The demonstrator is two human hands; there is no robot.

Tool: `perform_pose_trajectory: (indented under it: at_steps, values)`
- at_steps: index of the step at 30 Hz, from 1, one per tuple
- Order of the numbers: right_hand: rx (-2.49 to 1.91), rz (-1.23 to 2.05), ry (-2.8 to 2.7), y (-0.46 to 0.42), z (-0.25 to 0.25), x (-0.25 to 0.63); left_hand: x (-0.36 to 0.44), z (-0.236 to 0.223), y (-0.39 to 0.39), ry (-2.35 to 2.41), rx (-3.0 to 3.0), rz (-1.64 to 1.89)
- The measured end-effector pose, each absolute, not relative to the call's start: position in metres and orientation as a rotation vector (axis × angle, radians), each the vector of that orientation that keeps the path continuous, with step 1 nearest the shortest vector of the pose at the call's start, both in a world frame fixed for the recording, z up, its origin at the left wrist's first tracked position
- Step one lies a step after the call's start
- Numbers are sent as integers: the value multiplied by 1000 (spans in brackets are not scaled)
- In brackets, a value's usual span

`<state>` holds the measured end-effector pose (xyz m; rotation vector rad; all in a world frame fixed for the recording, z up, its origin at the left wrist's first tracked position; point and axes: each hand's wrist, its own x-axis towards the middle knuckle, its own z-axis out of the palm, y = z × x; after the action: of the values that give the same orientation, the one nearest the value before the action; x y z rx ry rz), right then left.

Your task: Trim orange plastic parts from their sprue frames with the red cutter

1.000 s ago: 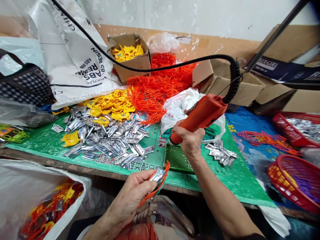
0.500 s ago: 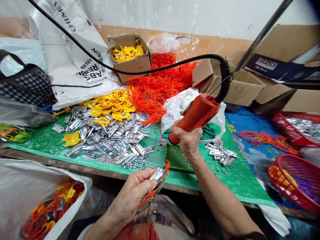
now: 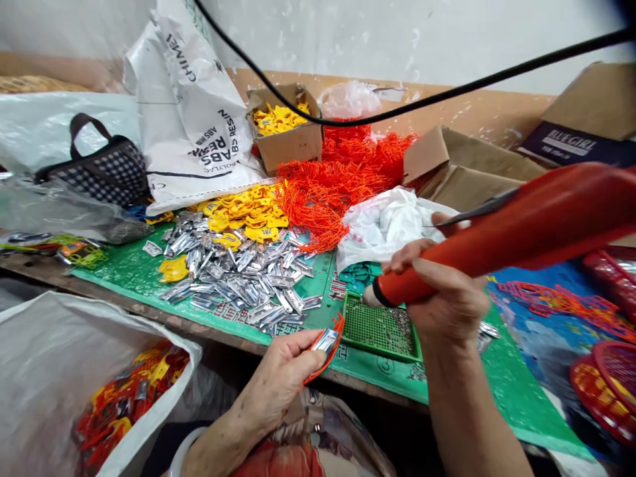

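Note:
My left hand (image 3: 281,371), low in the middle of the view, pinches a shiny metal plate (image 3: 326,340) against a curved orange plastic piece (image 3: 340,329). My right hand (image 3: 447,301) is wrapped round a red electric screwdriver (image 3: 511,228), which points down and left. The tool's tip is over the left part of a shallow green basket (image 3: 392,352) with small screws in it; whether it touches them I cannot tell. Loose metal plates (image 3: 248,278) are heaped on the green tabletop, beyond my left hand.
Behind the plates lie yellow plastic pieces (image 3: 248,212) and tangled orange ones (image 3: 332,182). A white plastic bag (image 3: 382,222) sits past the basket. A black cable (image 3: 387,119) crosses overhead. An open white sack (image 3: 44,371) is at lower left, red baskets (image 3: 591,384) at right.
The screwdriver has swung from steep to more level, its tip now over the green basket, and has come closer to the camera. My left hand still holds the plate and orange piece. The view has shifted.

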<state>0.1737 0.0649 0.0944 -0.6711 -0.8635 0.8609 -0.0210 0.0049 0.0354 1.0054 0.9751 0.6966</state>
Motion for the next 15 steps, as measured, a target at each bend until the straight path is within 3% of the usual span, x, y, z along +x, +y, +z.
perform_pose_trajectory:
  at_steps: [7,15]
  values:
    - [-462,1116,-926,26,104,158,-19,31,5,972,906,750]
    - [-451,1140,-953,26,94,150,-20,28,4,992,876,747]
